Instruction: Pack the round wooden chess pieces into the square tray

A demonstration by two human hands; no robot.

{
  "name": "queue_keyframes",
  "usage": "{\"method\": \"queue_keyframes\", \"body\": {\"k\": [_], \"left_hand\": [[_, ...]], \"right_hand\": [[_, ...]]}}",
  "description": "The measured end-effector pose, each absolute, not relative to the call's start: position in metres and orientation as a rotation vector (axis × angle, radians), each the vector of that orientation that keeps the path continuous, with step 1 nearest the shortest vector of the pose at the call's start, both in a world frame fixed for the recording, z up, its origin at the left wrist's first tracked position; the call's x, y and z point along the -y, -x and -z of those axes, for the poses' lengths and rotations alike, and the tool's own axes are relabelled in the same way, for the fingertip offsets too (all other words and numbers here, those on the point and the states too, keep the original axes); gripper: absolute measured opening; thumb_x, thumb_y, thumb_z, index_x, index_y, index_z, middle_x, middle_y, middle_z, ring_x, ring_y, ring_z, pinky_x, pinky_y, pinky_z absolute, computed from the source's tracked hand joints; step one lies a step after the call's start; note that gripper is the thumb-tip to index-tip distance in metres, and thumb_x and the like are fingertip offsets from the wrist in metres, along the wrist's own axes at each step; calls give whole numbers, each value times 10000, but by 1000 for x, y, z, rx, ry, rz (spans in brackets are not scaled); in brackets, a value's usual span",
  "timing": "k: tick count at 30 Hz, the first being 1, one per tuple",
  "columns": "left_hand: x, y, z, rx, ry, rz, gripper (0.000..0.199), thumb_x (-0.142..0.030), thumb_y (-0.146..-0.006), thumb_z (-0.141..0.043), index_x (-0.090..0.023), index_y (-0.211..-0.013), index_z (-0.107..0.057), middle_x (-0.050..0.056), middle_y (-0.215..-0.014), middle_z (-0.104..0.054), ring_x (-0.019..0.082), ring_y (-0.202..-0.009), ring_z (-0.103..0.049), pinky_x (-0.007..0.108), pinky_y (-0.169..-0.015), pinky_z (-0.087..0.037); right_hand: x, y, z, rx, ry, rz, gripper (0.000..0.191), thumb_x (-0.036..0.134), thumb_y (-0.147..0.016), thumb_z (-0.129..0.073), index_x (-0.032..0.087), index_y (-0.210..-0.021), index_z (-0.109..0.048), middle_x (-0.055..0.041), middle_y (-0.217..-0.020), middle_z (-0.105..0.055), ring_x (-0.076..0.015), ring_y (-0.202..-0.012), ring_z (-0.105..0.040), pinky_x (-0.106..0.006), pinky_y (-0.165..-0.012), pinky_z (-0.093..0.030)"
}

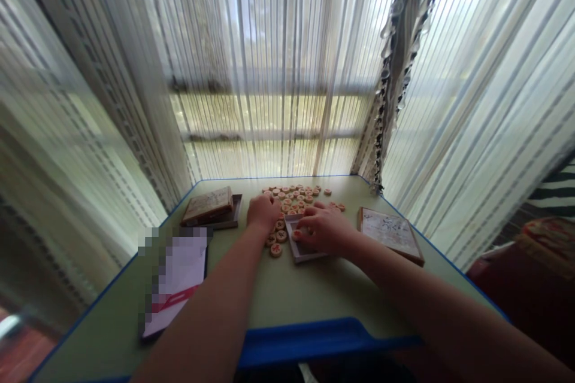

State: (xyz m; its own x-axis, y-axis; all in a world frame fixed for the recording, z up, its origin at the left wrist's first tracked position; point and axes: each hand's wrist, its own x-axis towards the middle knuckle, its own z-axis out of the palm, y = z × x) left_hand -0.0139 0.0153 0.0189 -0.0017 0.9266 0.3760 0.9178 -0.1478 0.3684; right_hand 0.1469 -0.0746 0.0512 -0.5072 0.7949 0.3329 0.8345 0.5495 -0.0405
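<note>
Many round wooden pieces [276, 249] with red or dark characters lie in a loose pile on the pale green table [278, 299]. At the left side of the pile is my left hand [264, 212], its fingers curled together over the pieces; what they hold, if anything, is hidden. My right hand [324, 226] reaches over an open shallow box [309, 258], fingers apart and bent downward. Inside the box, by my right fingertips, lies one round piece [297, 234] with a red mark.
A patterned box [209, 202] rests partly on an open tray [234, 215] at the back left. A patterned lid [390, 233] lies at the right. Nearer on the left is a tablet-like flat item [179, 269]. Striped curtains [278, 72] hang behind the table.
</note>
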Motion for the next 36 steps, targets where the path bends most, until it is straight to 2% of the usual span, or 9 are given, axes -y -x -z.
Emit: {"method": "queue_keyframes", "body": {"k": [3, 5, 9, 11, 14, 22, 32, 34, 36], "left_hand": [[-11, 13, -24, -2059, -2298, -916, 302, -353, -759, -405, -171, -742, -645, 90, -817, -642, 228, -851, -542, 306, -717, -407], [-9, 14, -27, -2080, -2313, -942, 289, -341, -751, -414, -172, -734, -647, 86, -835, -638, 229, -853, -532, 313, -734, -405], [-11, 17, -28, -2140, -2255, -924, 299, -337, -752, -400, -173, -740, -650, 86, -824, -637, 224, -824, -535, 316, -724, -406], [-13, 18, -26, -2143, -2238, -910, 310, -345, -755, -392, -177, -759, -653, 84, -826, -640, 219, -819, -540, 311, -723, -405], [-13, 18, -25, -2132, -2244, -903, 322, -359, -755, -387, -184, -787, -656, 79, -844, -645, 215, -832, -546, 301, -723, -403], [-10, 23, -25, -2245, -2087, -859, 348, -378, -758, -363, -187, -760, -654, 96, -773, -656, 218, -731, -585, 287, -597, -396], [-5, 18, -28, -2232, -2173, -946, 407, -402, -796, -309, -181, -768, -649, 89, -771, -660, 199, -712, -583, 268, -578, -365], [-3, 17, -28, -2187, -2253, -941, 436, -413, -808, -285, -176, -771, -649, 91, -771, -658, 193, -696, -579, 268, -569, -348], [-1, 17, -29, -2146, -2328, -937, 464, -420, -820, -262, -169, -763, -649, 94, -773, -656, 187, -689, -574, 269, -574, -336]], "right_hand": [[74, -148, -51, 2433, 1389, 166, 339, 498, -754, -475, 253, -910, -651, -60, -914, -592, -219, -899, -467, -355, -773, -346], [75, -152, -51, 2408, 1409, 129, 484, 575, -700, -494, 250, -1043, -595, -71, -1025, -570, -248, -975, -451, -387, -826, -334], [76, -165, -53, 2505, 1349, -16, 985, 681, -498, -585, 247, -1329, -285, -86, -1307, -388, -320, -1158, -333, -452, -952, -225], [74, -171, -53, 2556, 1347, -93, 1112, 683, -449, -610, 247, -1368, -163, -92, -1352, -326, -334, -1191, -300, -460, -975, -186], [69, -178, -51, 2576, 1396, -182, 1201, 678, -411, -632, 231, -1381, -83, -114, -1349, -329, -344, -1190, -309, -455, -977, -187], [73, -177, -51, 2568, 1385, -226, 1215, 665, -403, -643, 235, -1381, -65, -119, -1343, -339, -326, -1197, -322, -424, -967, -235], [77, -183, -48, 2580, 1414, -187, 1183, 702, -395, -618, 252, -1374, -128, -118, -1354, -319, -338, -1199, -317, -427, -958, -256], [77, -182, -50, 2574, 1388, -170, 1145, 709, -429, -598, 245, -1372, -143, -121, -1348, -331, -333, -1194, -328, -426, -955, -260], [75, -182, -52, 2547, 1347, -156, 1004, 703, -539, -541, 240, -1360, -194, -115, -1319, -380, -305, -1166, -377, -411, -937, -284]]}}
